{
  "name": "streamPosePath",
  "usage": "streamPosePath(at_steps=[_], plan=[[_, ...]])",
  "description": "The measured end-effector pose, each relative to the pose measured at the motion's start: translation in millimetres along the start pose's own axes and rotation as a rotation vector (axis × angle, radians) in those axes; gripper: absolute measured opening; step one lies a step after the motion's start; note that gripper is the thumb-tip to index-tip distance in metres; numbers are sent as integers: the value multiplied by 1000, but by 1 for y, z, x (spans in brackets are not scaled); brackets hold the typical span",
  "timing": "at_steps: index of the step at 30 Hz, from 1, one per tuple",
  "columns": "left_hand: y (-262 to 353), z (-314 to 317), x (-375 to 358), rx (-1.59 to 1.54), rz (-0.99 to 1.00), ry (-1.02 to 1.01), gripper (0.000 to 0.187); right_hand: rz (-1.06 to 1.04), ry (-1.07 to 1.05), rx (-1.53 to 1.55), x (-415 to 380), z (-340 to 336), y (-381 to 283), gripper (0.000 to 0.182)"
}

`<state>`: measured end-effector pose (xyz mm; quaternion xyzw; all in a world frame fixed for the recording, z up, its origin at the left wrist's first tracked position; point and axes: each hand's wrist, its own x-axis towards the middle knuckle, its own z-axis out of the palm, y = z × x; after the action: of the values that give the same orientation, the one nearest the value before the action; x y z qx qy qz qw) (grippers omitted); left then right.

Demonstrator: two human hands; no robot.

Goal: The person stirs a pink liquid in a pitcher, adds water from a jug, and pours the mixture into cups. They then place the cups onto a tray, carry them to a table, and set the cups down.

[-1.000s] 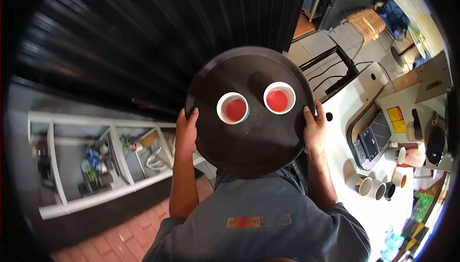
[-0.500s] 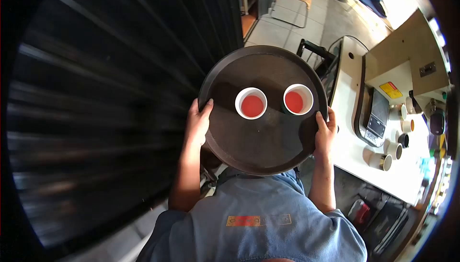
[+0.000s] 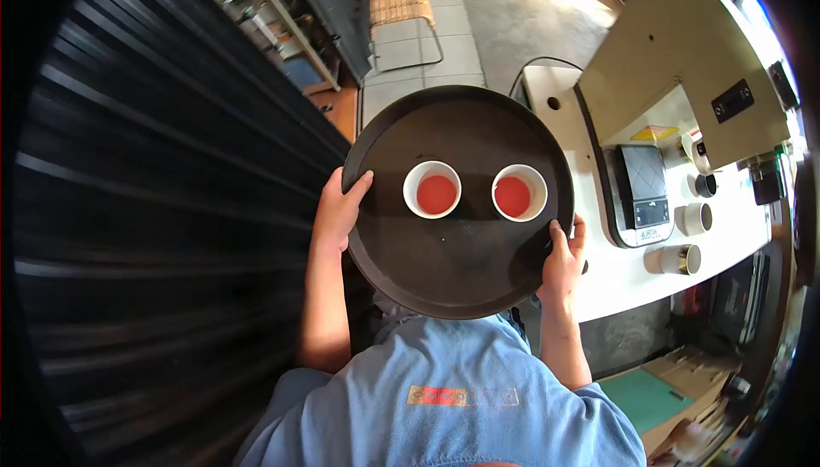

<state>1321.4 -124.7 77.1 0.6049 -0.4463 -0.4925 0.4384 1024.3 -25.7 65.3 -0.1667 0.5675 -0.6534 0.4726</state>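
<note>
Round dark brown plastic tray [image 3: 457,275] is carried level out in front of the chest, one hand on each side rim so it stays balanced. Left hand [image 3: 339,211] and right hand [image 3: 561,264] both have fingers curled tight over the edge. Two white paper cups of red drink [image 3: 432,189] [image 3: 519,193] sit side by side near the middle, apart, probably so nothing tips. White worktop [image 3: 628,283] off to the right.

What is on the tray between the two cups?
Nothing: in the head view, only bare dark tray shows between the left cup and the right cup; they stand apart.
</note>
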Motion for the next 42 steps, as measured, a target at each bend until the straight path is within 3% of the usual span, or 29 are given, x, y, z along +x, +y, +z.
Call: streamPosePath(at_steps=[14, 22, 27, 32, 33, 36, 39, 42], plan=[[72, 88, 174, -29, -87, -553, 25, -215, 495, 170, 17, 57, -3, 28], [63, 121, 263, -66, -99, -835, 28, -270, 672, 234, 34, 99, 1, 25], [73, 131, 293, 64, 11, -769, 35, -280, 665, 242, 61, 115, -5, 25], [88, 136, 322, 10, -20, -763, 42, -285, 608, 282, 101, 124, -13, 26], [86, 137, 333, 40, -30, -762, 52, -274, 605, 269, 110, 128, -18, 26], [88, 141, 364, 127, -57, -686, 65, -257, 593, 273, 138, 141, -27, 28], [87, 152, 413, 112, -92, -740, 73, -255, 654, 197, 174, 160, -27, 26], [109, 170, 443, 154, -70, -663, 74, -265, 668, 201, 213, 183, -32, 25]])
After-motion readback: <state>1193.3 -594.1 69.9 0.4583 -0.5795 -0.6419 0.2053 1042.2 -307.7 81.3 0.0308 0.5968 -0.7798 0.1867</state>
